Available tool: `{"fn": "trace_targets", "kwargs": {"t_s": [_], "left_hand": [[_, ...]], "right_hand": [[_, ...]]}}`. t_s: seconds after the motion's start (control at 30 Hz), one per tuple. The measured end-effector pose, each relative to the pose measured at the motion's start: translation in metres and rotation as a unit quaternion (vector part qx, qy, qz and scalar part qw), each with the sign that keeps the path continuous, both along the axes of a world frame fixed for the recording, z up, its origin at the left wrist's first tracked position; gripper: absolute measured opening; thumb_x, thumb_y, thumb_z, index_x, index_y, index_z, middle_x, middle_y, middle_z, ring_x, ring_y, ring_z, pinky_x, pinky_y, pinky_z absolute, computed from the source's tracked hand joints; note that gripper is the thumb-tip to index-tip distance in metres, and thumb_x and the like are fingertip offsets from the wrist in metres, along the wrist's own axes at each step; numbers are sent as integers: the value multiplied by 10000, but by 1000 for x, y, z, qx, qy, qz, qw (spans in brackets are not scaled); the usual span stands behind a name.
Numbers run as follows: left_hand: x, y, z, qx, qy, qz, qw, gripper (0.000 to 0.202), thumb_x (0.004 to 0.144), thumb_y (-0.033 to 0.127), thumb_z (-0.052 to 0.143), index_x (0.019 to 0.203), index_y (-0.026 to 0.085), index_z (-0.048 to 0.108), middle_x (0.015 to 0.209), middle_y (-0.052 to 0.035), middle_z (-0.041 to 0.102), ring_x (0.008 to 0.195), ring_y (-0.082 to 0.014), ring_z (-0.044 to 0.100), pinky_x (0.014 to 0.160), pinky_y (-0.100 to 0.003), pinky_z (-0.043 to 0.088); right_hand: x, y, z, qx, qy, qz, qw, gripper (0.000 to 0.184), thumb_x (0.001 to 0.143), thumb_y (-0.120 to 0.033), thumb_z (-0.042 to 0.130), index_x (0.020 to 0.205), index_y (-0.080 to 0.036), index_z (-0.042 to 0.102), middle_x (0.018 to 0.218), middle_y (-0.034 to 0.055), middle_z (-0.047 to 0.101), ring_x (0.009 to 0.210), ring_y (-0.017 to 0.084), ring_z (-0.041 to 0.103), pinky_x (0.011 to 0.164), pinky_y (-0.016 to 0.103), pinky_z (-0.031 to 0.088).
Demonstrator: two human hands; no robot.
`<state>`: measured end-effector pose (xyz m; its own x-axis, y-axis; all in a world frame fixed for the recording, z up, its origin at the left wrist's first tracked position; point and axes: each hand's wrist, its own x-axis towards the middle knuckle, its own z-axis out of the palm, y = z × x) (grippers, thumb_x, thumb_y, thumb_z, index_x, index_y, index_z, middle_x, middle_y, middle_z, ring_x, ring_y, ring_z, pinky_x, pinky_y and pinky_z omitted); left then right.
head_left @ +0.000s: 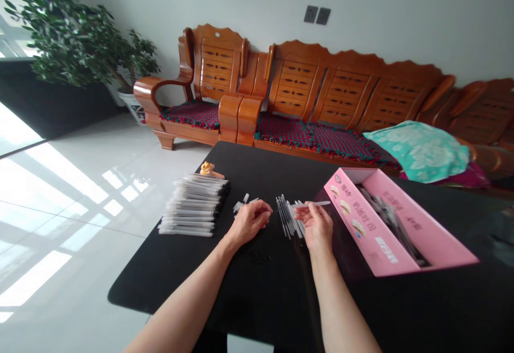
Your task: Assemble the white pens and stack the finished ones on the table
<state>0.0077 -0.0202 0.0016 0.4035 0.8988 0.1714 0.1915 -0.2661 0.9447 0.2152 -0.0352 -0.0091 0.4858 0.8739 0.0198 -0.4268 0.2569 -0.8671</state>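
Note:
My right hand (319,227) is closed on a whitish pen barrel (321,203), held nearly level with its tapered end to the right. My left hand (252,219) is closed in a pinch at the other end, where a thin dark pen refill (277,211) shows between its fingertips and the barrel. Under and between the hands, several slim refills (286,219) lie side by side on the black table (257,283). Small whitish caps (242,202) are scattered just beyond my left hand. To the left, many pale pens with dark ends (193,208) lie in a neat row.
A pink open box (361,224) with long thin pieces inside stands on the right. A small yellowish figurine (208,169) sits behind the pen row. Past the table is a wooden sofa (297,80) with a turquoise cloth (421,149); a potted plant (80,42) is far left.

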Motion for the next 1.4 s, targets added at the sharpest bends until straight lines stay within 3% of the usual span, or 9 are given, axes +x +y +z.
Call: {"fn": "trace_targets", "kwargs": {"t_s": [0.7,0.87,1.13,1.27,1.4], "left_hand": [[-1,2,-5,-13,-15,-30,999,171,881,289,511,932,168,621,712,1,616,560,-95,575,546,-194,422],[2,1,-6,-28,-45,-31,998,202,888,341,532,942,165,615,706,-4,607,560,-96,573,539,-186,427],[9,-2,-5,-23,-87,-24,996,389,923,475,484,1109,159,616,738,-22,617,603,-116,586,585,-218,485],[2,3,0,4,-113,63,992,449,952,496,407,1121,157,648,862,-65,662,736,-140,630,688,-240,509],[-11,11,0,9,-111,136,984,433,931,490,447,1029,137,678,811,-65,667,669,-134,609,606,-224,482]], "right_hand": [[2,1,-4,-6,-6,2,1000,287,703,-334,792,829,-119,650,618,61,719,538,182,692,470,254,569],[-1,-2,-3,-14,-19,74,997,251,732,-329,778,818,-128,654,637,65,723,542,177,694,465,239,563],[-10,-9,-1,-46,-26,272,961,208,746,-276,768,875,-143,674,694,74,746,573,206,716,499,287,596],[5,-6,-2,-12,66,225,972,151,738,-235,745,861,-160,702,692,52,752,595,183,721,523,261,600],[21,-4,0,52,180,142,972,71,735,-191,713,804,-178,708,657,-14,727,590,89,684,550,161,563]]}}
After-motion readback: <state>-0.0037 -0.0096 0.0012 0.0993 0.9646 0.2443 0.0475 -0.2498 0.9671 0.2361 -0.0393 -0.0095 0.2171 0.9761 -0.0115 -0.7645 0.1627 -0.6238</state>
